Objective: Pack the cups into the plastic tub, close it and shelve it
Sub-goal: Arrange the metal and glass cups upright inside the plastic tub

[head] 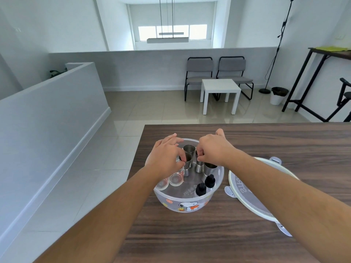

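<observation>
Two hands over the tub, and both are busy. My left hand (pixel 167 158) has thumb and forefinger pinched on the rim of a steel jigger (pixel 185 164) standing near the tub's middle, the other fingers fanned out above the far rim. My right hand (pixel 212 149) is curled in from the other side, fingertips closed on a second jigger (pixel 199 167) just beside the first. A third jigger (pixel 189 149) stands upright behind them, a fourth (pixel 209 168) under my right wrist. Two clear glasses (pixel 176 178) sit at the left wall, one partly hidden by my forearm. Two black droppers (pixel 205 185) stand at the near right. All of it sits inside the tub (pixel 188 205), clear plastic with a cartoon dog printed on the near wall, resting on the table (pixel 266 141) close to its left edge. Lid (pixel 245 198) off, lying flat on the table just right of the tub, my right forearm crossing over it. Beyond the table: tiled floor, a white side table (pixel 220 92), two grey chairs (pixel 218 73) against the wall.
</observation>
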